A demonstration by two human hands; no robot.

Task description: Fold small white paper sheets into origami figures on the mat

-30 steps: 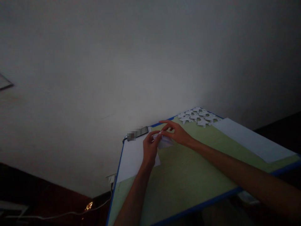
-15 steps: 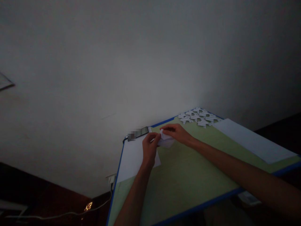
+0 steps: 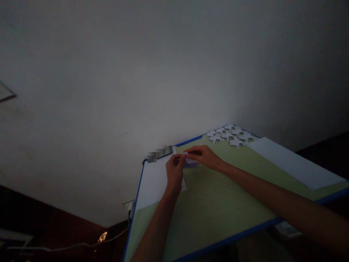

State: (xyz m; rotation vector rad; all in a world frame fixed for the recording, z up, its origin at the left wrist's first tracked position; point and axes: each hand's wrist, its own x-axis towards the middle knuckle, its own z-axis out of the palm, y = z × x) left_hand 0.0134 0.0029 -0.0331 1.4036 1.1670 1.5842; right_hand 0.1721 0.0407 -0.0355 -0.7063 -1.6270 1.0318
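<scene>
- Your left hand [image 3: 173,174], just below the centre of the frame, pinches the folded white paper [image 3: 191,160] between thumb and fingers.
- Your right hand [image 3: 206,156], slightly right of it, grips the same paper from the other side, thumb and fingers drawn close together.
- The folded paper sits between your fingertips, just below the frame's centre, partly hidden by them.
- A white sheet [image 3: 152,185] lies beneath your left hand on the green tabletop [image 3: 218,207], a dark device [image 3: 165,151] at its far edge.
- Right of centre, pointed paper shapes [image 3: 235,141] cluster beside a long white sheet [image 3: 294,165].
</scene>
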